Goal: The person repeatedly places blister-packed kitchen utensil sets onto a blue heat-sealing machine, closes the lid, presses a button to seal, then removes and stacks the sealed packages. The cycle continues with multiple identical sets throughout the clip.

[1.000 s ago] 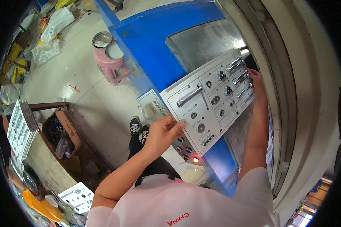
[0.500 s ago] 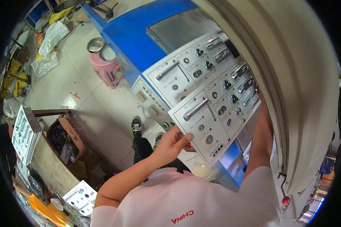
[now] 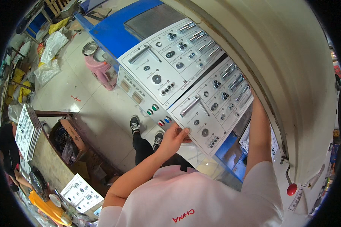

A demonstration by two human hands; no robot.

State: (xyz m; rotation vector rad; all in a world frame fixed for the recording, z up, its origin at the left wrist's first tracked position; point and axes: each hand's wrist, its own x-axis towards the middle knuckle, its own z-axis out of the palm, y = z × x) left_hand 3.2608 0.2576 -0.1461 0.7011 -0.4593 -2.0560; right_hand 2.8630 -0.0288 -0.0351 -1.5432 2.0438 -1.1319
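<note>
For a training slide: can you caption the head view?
Left hand grips the near edge of a white hardware sample card beside a second card on the blue machine.

The left hand point(image 3: 174, 137) holds the near corner of a white hardware card point(image 3: 212, 109), beside the blue machine point(image 3: 113, 32).

The white card point(image 3: 212, 109) of metal handles and knobs is sliding toward four o'clock, off the blue machine point(image 3: 113, 30), uncovering a second matching card point(image 3: 166, 56) at eleven o'clock of it. The left hand point(image 3: 174, 138) is gripping its near corner lower now, and the right hand is slipping out of sight behind its far edge.
</note>
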